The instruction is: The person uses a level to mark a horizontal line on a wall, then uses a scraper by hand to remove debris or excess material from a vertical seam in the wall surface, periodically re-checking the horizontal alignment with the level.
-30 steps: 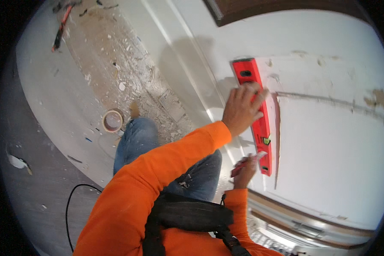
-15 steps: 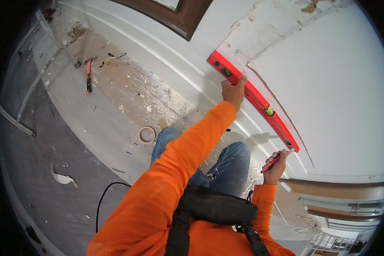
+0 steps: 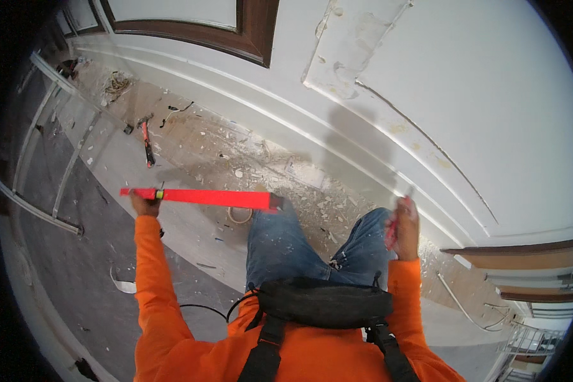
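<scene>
My left hand (image 3: 146, 205) is closed around one end of a red spirit level (image 3: 216, 198), which lies crosswise in the air over the floor and reaches above my left knee. The level is away from the wall. On the right, my right hand (image 3: 407, 237) grips a red utility knife (image 3: 391, 235); motion blurs both, and the blade is hard to make out. In front of me the white wall (image 3: 522, 127) carries a thin dark scored line (image 3: 426, 148), running slantwise above the baseboard moulding (image 3: 337, 143).
A hammer (image 3: 147, 143) with a red and black handle lies on the debris-strewn floor (image 3: 191, 149). Partly behind the level is a tape roll (image 3: 240, 222). Metal framing (image 3: 76, 149) stands at the left. Brown-framed panelling (image 3: 258, 38) is set in the wall.
My left hand has taken the level off the wall and swung it left over the floor. My right hand, still with the knife, has drawn back slightly from the wall.
</scene>
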### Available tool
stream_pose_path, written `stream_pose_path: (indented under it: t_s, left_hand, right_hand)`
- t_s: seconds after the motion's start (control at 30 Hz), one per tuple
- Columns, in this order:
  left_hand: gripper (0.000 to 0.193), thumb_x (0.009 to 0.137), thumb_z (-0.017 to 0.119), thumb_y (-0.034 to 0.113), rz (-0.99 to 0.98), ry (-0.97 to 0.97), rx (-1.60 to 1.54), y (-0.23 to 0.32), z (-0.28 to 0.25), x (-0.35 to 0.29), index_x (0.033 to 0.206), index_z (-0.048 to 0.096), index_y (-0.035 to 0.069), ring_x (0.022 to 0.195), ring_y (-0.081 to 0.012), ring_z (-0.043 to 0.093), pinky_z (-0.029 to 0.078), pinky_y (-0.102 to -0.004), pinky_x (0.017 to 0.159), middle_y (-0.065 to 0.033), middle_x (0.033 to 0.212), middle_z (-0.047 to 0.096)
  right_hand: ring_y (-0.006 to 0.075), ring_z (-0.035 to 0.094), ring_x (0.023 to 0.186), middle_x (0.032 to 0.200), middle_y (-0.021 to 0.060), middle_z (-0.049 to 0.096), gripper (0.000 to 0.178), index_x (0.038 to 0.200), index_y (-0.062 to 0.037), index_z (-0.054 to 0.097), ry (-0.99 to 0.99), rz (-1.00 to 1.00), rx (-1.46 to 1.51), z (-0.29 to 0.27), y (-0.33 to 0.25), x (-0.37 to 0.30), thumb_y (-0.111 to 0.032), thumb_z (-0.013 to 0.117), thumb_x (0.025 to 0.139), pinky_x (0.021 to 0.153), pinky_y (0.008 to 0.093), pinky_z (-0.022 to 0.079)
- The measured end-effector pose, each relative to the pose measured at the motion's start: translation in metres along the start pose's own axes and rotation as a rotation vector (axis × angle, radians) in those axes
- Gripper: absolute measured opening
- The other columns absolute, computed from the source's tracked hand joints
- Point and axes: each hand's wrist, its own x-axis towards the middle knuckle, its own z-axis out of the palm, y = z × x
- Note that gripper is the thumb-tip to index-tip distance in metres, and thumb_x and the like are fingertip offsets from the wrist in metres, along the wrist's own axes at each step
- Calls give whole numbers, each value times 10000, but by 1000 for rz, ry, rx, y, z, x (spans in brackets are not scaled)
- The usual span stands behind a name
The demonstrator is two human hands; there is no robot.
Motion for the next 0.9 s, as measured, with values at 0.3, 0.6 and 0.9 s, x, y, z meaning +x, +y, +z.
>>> stream_pose_path:
  t_s: [0.3, 0.6, 0.9]
  left_hand:
    - [753, 923, 333, 635, -150, 528, 301, -21, -129, 55, 1455, 312, 102, 1233, -328, 496, 454, -565, 948, -131, 1397, 455]
    - [695, 928, 325, 609, -359, 502, 267, -108, -169, 66, 1404, 389, 107, 1184, -362, 530, 456, -592, 922, -136, 1385, 475]
    - [611, 929, 375, 600, -340, 649, 1199, -87, -144, 65, 1324, 478, 146, 1026, -365, 601, 454, -513, 902, -173, 1148, 623]
  right_hand:
    - [91, 503, 504, 727, 24, 515, 384, 1113, -44, 478, -528, 69, -187, 157, -13, 93, -393, 527, 963, 424, 253, 432]
    - [127, 526, 493, 741, 58, 552, 364, 1170, -25, 459, -453, 228, 293, 240, -31, 138, -346, 394, 1014, 439, 277, 478]
    - [137, 532, 479, 705, 53, 534, 257, 1116, -57, 463, -424, 190, 353, 268, -26, 148, -273, 425, 983, 413, 297, 466]
